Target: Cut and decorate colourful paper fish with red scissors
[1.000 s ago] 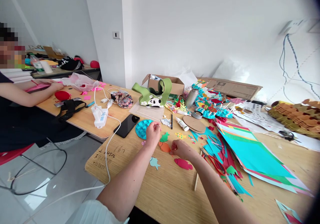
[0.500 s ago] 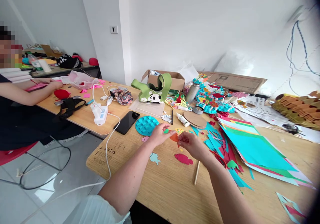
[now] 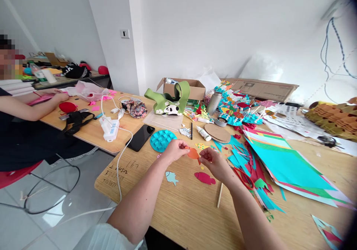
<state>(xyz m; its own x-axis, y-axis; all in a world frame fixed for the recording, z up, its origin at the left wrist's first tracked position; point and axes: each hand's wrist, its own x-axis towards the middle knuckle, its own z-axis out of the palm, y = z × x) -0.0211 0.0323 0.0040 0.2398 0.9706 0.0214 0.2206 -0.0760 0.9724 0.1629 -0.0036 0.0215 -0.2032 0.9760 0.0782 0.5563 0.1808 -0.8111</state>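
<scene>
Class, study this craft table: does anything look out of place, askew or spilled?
The stack of coloured paper sheets on the right is fanned askew, with blue and red paper offcuts strewn beside it. The white power cable dangles off the wooden table edge. The orange paper fish between left hand and right hand looks intact.

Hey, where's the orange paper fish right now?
Head view, centre: the orange fish is pinched between the left hand and right hand, just right of the teal disc, with the red fish lying nearer the person.
</scene>
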